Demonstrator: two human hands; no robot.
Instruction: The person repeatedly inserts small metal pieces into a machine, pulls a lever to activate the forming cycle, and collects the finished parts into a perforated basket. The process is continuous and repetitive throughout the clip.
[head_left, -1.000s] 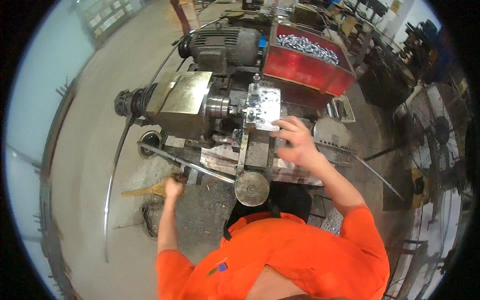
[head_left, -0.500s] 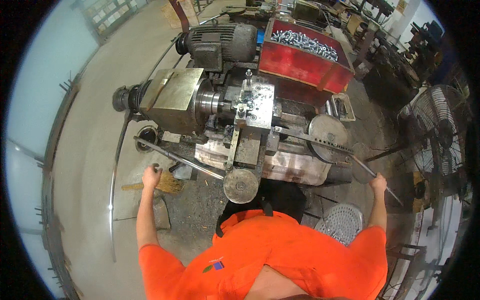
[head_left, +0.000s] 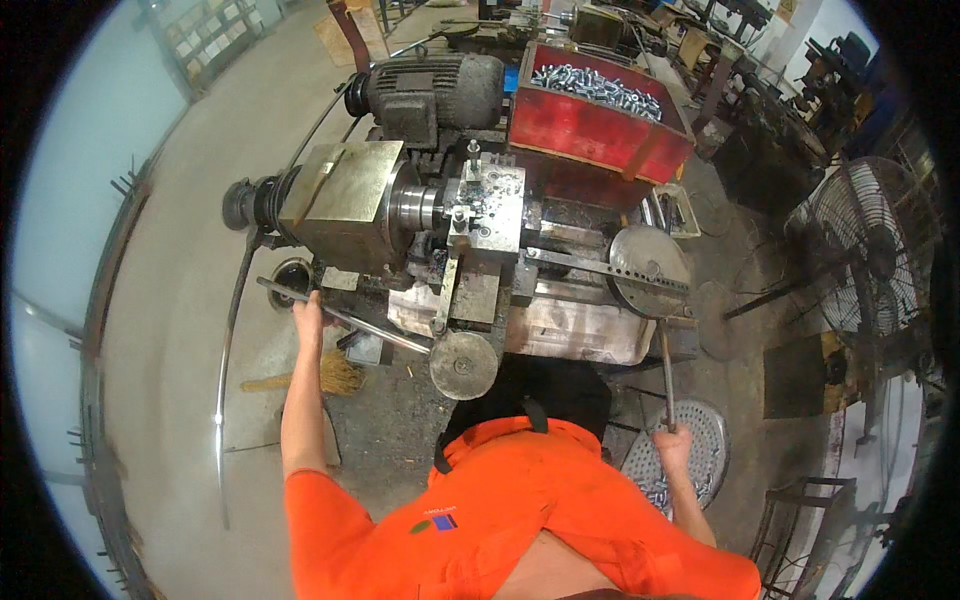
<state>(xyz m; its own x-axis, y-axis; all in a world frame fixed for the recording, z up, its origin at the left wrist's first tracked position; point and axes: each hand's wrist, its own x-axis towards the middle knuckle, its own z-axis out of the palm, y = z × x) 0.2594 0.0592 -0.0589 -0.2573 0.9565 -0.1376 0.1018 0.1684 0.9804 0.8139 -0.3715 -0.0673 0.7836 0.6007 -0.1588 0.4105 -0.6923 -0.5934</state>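
Observation:
My left hand (head_left: 308,312) is closed around a long metal lever (head_left: 385,334), which slants down to a round disc (head_left: 463,366) at the front of a lathe-like machine. My right hand (head_left: 673,443) grips a second metal lever (head_left: 668,372), now pointing down from a larger round disc (head_left: 648,268). Between them sits the machine's metal slide block (head_left: 500,210) with upright bolts. A shiny chuck (head_left: 412,207) faces the block from the left, beside a headstock with a flat metal cover (head_left: 345,185). Any workpiece at the chuck is too small to make out.
A dark motor (head_left: 435,95) stands behind the machine, beside a red box (head_left: 600,130) of small metal parts. A perforated stool seat (head_left: 705,450) holding metal pieces is near my right forearm. At the right is a fan (head_left: 865,245); a broom (head_left: 335,375) lies at left.
My left hand has moved up onto the left lever. My right hand has swung its lever down and inward to the left. The slide block has shifted slightly left toward the chuck.

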